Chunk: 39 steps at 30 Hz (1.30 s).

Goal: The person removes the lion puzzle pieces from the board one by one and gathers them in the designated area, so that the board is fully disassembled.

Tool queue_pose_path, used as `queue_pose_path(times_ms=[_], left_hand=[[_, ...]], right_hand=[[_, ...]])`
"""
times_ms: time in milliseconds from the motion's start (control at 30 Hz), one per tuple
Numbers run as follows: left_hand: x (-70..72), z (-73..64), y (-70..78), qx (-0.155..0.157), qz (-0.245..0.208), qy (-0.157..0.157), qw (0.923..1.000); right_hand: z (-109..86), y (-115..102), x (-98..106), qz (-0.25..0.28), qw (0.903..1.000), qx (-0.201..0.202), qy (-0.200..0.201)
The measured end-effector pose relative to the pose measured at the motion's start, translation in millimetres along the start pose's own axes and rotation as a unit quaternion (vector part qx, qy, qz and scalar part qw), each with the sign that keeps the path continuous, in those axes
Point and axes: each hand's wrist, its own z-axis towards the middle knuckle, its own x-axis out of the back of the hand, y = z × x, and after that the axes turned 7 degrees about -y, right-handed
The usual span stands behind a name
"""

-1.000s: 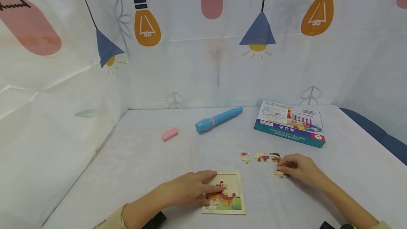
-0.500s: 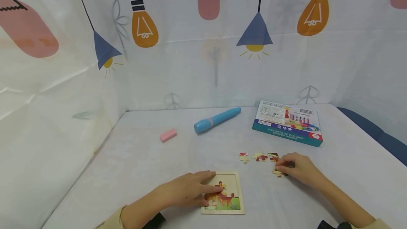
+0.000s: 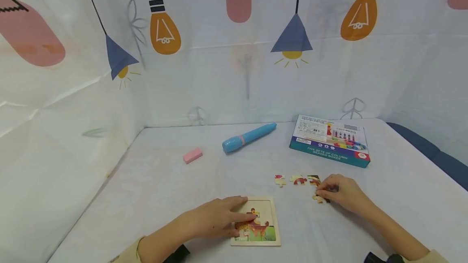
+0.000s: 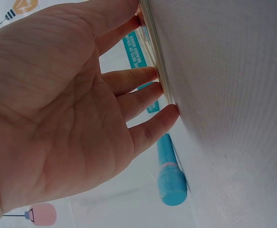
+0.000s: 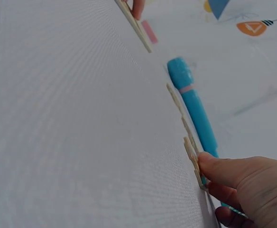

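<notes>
My left hand [image 3: 215, 217] lies with spread fingers on the square wooden puzzle tray [image 3: 277, 222], which holds a partly assembled animal picture on a green base. In the left wrist view its straight fingertips reach the tray's edge. To the right, my right hand [image 3: 345, 193] has thumb and fingers curled together on a puzzle piece [image 3: 319, 199], pinching it close to the tablecloth; the fingers hide part of it. Beside those fingers lies a brown and dark piece [image 3: 313, 179]. Further left are a red-brown piece [image 3: 299, 180] and a piece with a red patch [image 3: 280, 180].
Behind the pieces, a blue microphone-shaped thing [image 3: 248, 137] lies on the white tablecloth. A small pink block [image 3: 192, 155] is left of it. At the back right sits a flat teal-edged toy box [image 3: 330, 141]. A printed curtain hangs behind the table.
The whole head view has shifted slightly, moving everything a little to the left. Both hands keep their places, left on the tray and right at the puzzle pieces.
</notes>
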Motion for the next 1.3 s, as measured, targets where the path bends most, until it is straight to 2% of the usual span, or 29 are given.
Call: queue_pose_path(times_ms=[333,533,767,933,1033,1167,1300], left_hand=[[2.0,-2.0,0.6,-0.004,0.003,0.004,1.0],[1.6,-2.6,0.5,-0.01,0.002,0.009,0.9999],[1.9,-3.7,1.4,-0.011,0.002,0.012,0.9999],[2.0,-3.0,1.3,-0.011,0.005,0.012,0.9999],[1.9,-2.5,1.4,-0.013,0.008,0.014,0.9998],[2.0,-2.6,1.2,-0.014,0.012,0.015,0.9997],[1.8,-3.1,1.3,-0.009,0.007,0.011,0.9999]], right_hand=[[-2.0,-2,1,0.027,0.9988,-0.027,0.029],[-2.6,-3,4,0.023,0.9975,-0.039,0.054],[-2.8,-6,4,0.023,0.9951,-0.032,0.09],[-2.7,-18,0,0.035,0.9935,-0.008,0.108],[-3.0,-29,-5,0.034,0.9921,0.022,0.118],[-4.1,-43,-15,0.024,0.9904,0.065,0.12],[-4.9,-56,-26,0.02,0.9901,0.094,0.102]])
